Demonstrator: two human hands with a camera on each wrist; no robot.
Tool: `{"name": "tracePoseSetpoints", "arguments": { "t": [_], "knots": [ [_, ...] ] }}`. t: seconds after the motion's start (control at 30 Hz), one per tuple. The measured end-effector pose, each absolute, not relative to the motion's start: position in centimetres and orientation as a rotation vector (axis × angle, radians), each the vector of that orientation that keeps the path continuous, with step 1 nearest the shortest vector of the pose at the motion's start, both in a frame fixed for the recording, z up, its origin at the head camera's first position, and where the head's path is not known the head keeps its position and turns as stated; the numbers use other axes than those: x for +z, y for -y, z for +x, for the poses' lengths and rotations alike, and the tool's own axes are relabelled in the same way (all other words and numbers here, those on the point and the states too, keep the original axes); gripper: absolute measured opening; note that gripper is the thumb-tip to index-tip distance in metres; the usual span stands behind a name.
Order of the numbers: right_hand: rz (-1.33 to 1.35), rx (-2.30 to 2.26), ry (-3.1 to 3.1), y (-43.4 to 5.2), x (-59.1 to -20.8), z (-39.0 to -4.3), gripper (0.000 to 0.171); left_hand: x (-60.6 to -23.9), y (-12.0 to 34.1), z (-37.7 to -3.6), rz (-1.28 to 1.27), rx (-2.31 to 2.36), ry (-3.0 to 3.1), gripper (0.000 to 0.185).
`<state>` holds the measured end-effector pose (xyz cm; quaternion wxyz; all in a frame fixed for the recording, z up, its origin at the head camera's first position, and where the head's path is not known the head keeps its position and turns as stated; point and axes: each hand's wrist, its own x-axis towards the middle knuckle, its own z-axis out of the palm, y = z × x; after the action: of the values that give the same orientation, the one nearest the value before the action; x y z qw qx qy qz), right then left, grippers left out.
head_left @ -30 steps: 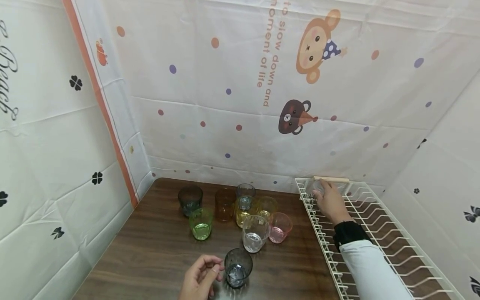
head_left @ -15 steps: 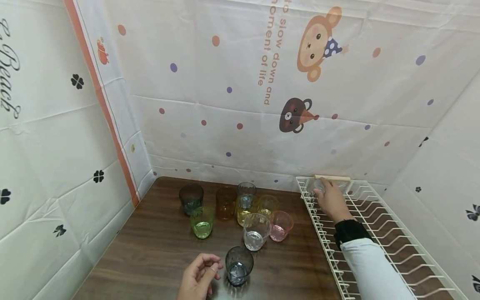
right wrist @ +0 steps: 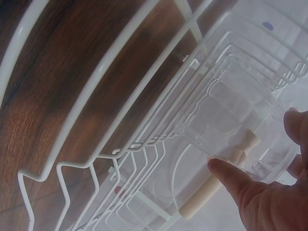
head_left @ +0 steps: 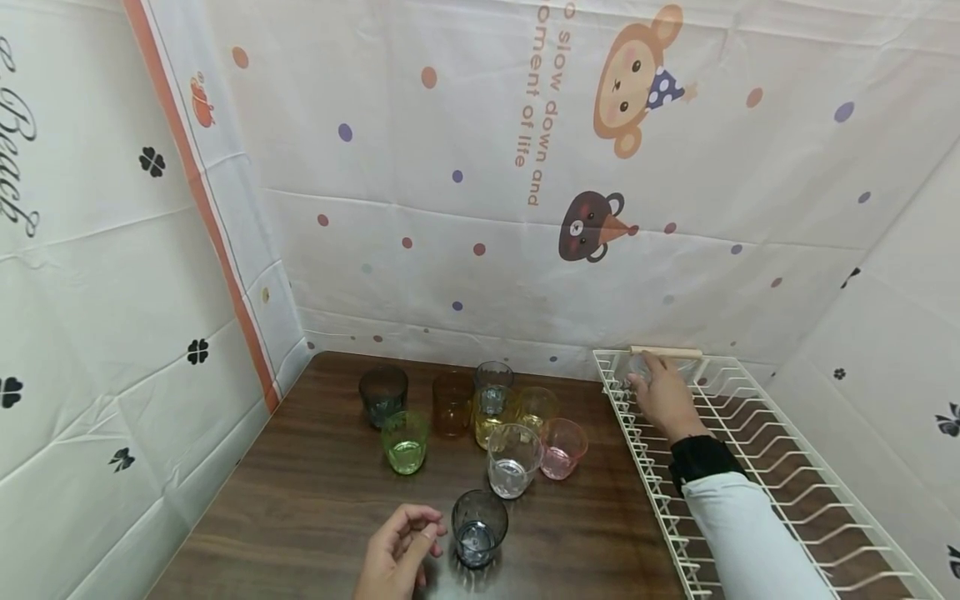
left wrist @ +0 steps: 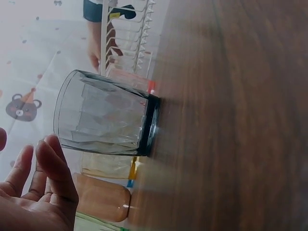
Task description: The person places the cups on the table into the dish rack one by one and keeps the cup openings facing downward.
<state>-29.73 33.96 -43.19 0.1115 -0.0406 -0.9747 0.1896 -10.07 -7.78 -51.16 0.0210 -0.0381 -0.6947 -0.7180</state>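
Right wrist: the white rack (right wrist: pixel 103 156) contains a clear glass (right wrist: pixel 240 113).

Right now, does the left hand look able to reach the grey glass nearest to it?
Probably yes: the left hand is right beside the grey glass, and nothing visible stands between them.

Left fingers (left wrist: pixel 56 168) bent; right arm (head_left: pixel 750 533) outstretched.

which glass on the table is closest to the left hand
The smoky grey glass at the front, right beside the left hand; the others, including the similar dark glass at the back left, stand farther away.
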Motion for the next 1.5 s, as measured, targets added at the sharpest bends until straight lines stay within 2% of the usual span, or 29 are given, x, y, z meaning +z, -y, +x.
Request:
{"name": "tracePoseSetpoints", "arguments": {
  "t": [0.77, 1.13, 1.5],
  "knots": [
    [-0.107, 0.549, 2.857, -33.6, -43.1, -29.4, 0.066, -51.0, 8.0, -10.3, -0.040, -2.325, 2.229, 0.027],
    [0.026, 0.525, 2.890, -34.3, -43.4, -29.3, 0.065, -51.4, 7.6, -10.2, -0.133, -2.303, 2.153, 0.025],
    [0.206, 0.532, 2.968, -34.2, -39.4, -27.8, 0.078, -49.4, 7.8, -9.5, -0.162, -2.142, 2.172, 0.014]
  ]
}}
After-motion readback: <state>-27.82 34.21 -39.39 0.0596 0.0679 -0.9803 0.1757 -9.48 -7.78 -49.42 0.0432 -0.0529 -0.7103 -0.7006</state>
